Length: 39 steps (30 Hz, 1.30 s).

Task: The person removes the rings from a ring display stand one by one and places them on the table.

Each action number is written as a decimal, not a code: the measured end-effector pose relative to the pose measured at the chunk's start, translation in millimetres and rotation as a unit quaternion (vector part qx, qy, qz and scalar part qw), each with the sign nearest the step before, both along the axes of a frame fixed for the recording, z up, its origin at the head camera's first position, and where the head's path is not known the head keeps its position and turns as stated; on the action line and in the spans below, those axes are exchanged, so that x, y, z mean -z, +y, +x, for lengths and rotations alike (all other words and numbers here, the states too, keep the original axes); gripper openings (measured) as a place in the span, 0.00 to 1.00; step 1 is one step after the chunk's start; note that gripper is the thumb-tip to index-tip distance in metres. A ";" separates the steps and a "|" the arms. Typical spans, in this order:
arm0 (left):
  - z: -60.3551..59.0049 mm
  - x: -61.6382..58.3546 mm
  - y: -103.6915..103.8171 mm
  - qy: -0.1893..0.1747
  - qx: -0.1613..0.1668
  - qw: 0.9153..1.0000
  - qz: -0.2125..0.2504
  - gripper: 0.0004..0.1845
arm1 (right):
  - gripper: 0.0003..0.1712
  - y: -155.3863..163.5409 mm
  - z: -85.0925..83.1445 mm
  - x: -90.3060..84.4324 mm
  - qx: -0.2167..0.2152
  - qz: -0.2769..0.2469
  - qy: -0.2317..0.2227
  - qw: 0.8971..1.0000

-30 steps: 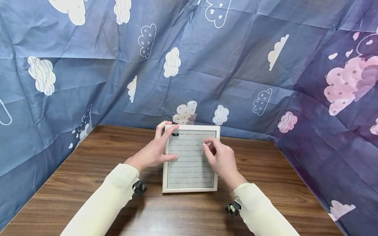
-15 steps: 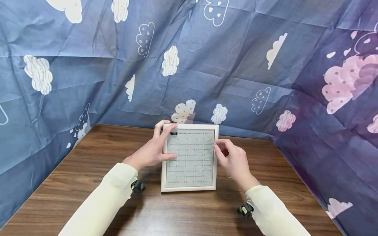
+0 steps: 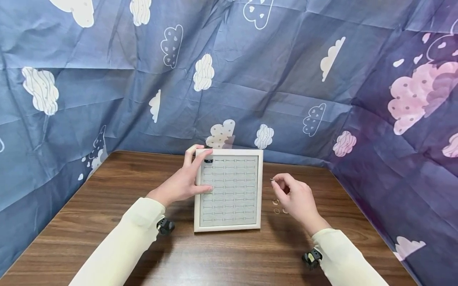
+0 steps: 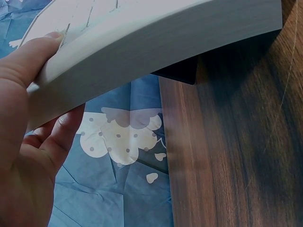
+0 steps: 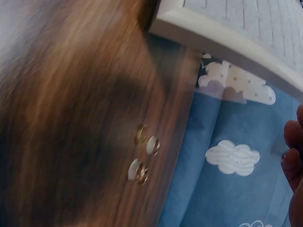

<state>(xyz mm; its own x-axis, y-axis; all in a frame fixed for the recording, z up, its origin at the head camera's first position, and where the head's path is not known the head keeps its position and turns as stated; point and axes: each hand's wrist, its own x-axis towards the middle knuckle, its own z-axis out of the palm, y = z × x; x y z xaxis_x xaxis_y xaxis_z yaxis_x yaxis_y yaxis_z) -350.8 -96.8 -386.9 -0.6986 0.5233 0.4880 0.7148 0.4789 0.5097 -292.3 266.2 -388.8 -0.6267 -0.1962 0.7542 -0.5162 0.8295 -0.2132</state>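
A white-framed ring display board (image 3: 229, 190) with a grey slotted insert leans upright on the table. My left hand (image 3: 182, 180) grips its left edge, thumb on the insert and fingers at the top corner; in the left wrist view the thumb (image 4: 35, 54) lies on the front, other fingers behind. A black ring (image 3: 208, 161) sits in the top left slot. My right hand (image 3: 295, 198), right of the board, pinches a small metallic ring-like piece (image 3: 272, 180), too small to make out fully. Gold rings (image 3: 275, 201) lie on the table beneath it, partly hidden.
In the right wrist view, several gold and pale rings (image 5: 138, 171) lie close together on the brown wooden table (image 5: 94, 189). A blue cloud-print cloth (image 3: 286, 79) hangs right behind the table and along its sides.
My right hand has moved from the front of the board rightwards past its edge, with the small piece between its fingertips. Rings on the table came into sight. The left hand keeps its hold.
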 end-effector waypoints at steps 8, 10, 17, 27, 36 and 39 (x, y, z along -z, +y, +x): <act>1.4 -1.3 -1.5 -0.006 0.005 1.000 0.005 0.55 | 0.09 17.1 5.2 13.1 0.010 0.028 -0.033 0.999; 1.5 -1.2 -1.1 -0.007 0.003 1.000 0.003 0.55 | 0.09 21.3 7.4 18.9 0.011 0.042 -0.043 0.998; -0.3 -0.7 -0.1 -0.006 0.002 1.000 0.002 0.56 | 0.06 30.8 12.9 31.7 0.019 0.075 -0.090 0.993; 0.6 -0.3 0.7 -0.003 0.001 1.000 0.002 0.56 | 0.06 38.3 21.5 38.8 0.034 0.090 -0.181 0.979; 1.5 -1.2 -1.4 -0.005 0.001 1.000 0.001 0.56 | 0.08 40.9 20.1 46.6 0.027 0.093 -0.267 0.959; 1.6 -0.9 -1.0 -0.005 0.002 1.000 0.002 0.55 | 0.09 41.3 20.5 48.6 0.027 0.100 -0.297 0.949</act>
<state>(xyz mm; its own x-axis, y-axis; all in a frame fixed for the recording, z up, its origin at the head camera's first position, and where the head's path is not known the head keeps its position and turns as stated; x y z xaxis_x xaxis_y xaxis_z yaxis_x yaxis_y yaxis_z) -349.2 -97.8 -386.0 -0.7012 0.5243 0.4831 0.7117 0.4746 0.5179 -271.8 307.5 -437.4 -0.9427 -0.2540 0.2162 -0.3101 0.9061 -0.2877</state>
